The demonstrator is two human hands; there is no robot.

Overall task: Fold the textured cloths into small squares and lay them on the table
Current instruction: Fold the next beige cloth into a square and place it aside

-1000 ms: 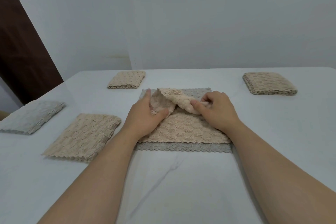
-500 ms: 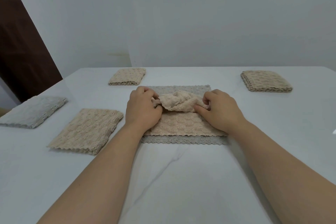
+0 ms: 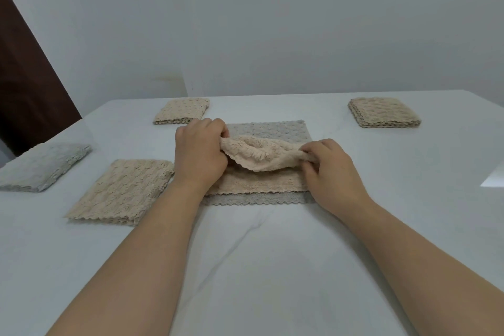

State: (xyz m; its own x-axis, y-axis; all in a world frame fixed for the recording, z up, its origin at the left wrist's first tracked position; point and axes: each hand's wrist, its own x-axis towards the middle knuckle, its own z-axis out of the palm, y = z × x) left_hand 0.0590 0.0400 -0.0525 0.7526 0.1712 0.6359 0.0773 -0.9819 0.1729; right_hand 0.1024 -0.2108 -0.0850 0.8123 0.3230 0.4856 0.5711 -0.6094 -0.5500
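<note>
A beige textured cloth [image 3: 259, 169] lies in the middle of the white table [image 3: 272, 267], on top of a grey cloth [image 3: 272, 129] spread flat beneath it. My left hand [image 3: 200, 155] pinches the beige cloth's far left corner. My right hand [image 3: 331, 172] pinches its far right corner. Between them the far edge is lifted and sags toward me over the near half, which still lies flat.
Folded cloths lie around: a beige one [image 3: 181, 111] at the back left, a tan one [image 3: 384, 112] at the back right, a beige one [image 3: 122, 191] left of my hands, a grey one [image 3: 41, 166] at the far left. A dark door [image 3: 24, 84] stands beyond the table's left edge.
Both hands have closed on the beige cloth's far corners, moved apart and lifted the bunched far edge, stretching it out and drawing it toward me.
</note>
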